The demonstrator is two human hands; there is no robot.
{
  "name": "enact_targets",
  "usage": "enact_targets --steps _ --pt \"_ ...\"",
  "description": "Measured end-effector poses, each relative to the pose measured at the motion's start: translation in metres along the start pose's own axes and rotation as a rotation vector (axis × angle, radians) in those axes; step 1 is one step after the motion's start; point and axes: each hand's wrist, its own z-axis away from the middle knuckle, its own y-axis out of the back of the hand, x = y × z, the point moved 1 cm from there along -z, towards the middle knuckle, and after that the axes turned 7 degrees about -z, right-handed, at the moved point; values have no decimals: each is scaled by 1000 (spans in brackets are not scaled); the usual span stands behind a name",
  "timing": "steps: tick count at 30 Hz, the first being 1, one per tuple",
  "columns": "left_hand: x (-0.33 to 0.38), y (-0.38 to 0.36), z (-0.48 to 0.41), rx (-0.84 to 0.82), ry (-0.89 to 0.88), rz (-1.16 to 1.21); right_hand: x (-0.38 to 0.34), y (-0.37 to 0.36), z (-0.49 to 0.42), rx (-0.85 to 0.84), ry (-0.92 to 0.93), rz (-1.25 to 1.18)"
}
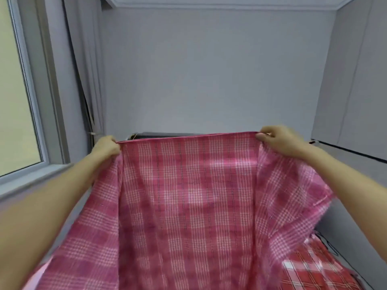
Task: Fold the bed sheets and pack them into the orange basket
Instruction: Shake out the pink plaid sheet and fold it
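Note:
A pink checked bed sheet [188,195] hangs stretched in front of me, its top edge held level at chest height. My left hand [106,148] pinches the sheet's upper left corner. My right hand [278,141] grips the upper right corner, with extra cloth draping down under that wrist. The sheet fills the lower middle of the view and hides whatever lies beneath it. The orange basket is not in view.
A red checked cloth [310,268] lies at the lower right. A window [18,91] with a grey curtain [83,70] is on the left. Grey walls close in ahead and on the right. A dark edge [167,135] shows just behind the sheet's top.

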Motion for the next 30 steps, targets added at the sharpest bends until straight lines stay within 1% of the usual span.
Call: enact_targets --steps 1,3,5,7,8,9,10,11,12,13,14,15,16,17,19,20,22,24,26,28,30 --pt "-10 -6 -4 -34 21 50 2 -7 -1 -122 -34 -74" --pt "-28 -16 -17 -81 13 89 8 -18 -3 -302 -114 -272" --pt "-45 -22 -27 -135 -90 -22 18 -33 -5 -491 -171 -456" --pt "-65 -33 -36 -177 -185 -135 33 -54 -13 -678 -228 -537" --pt "-75 -40 -39 -209 -209 -180 43 -68 -20 -767 -272 -533" --pt "-83 -51 -44 -261 -214 -210 55 -90 -30 -834 -317 -456" --pt "-88 -65 -44 -329 -198 -218 65 -114 -38 -863 -321 -272" --pt "-90 -81 -44 -405 -176 -234 77 -141 -47 -863 -293 -29" --pt "-89 -97 -43 -468 -187 -248 88 -168 -56 -826 -247 205" --pt "-85 -112 -45 -504 -222 -307 98 -192 -67 -739 -189 378" --pt "-78 -122 -59 -481 -272 -388 101 -207 -88 -585 -138 477" --pt "-67 -124 -78 -398 -320 -457 100 -209 -110 -403 -122 529" --pt "-51 -117 -106 -257 -352 -493 96 -202 -140 -212 -127 528" --pt "-35 -105 -137 -83 -365 -463 89 -186 -173 -20 -120 479" --pt "7 -61 -202 290 -396 -313 66 -133 -243 357 -65 362" --pt "30 -34 -229 461 -444 -258 52 -103 -271 517 -28 325" --pt "65 7 -262 691 -521 -216 37 -58 -301 738 39 279" --pt "77 29 -276 799 -547 -231 37 -36 -307 830 95 268" --pt "78 36 -280 831 -592 -225 46 -30 -303 856 147 322" --pt "77 32 -279 800 -641 -240 60 -29 -294 845 169 384" --pt "78 27 -273 758 -660 -254 74 -30 -280 813 133 421"
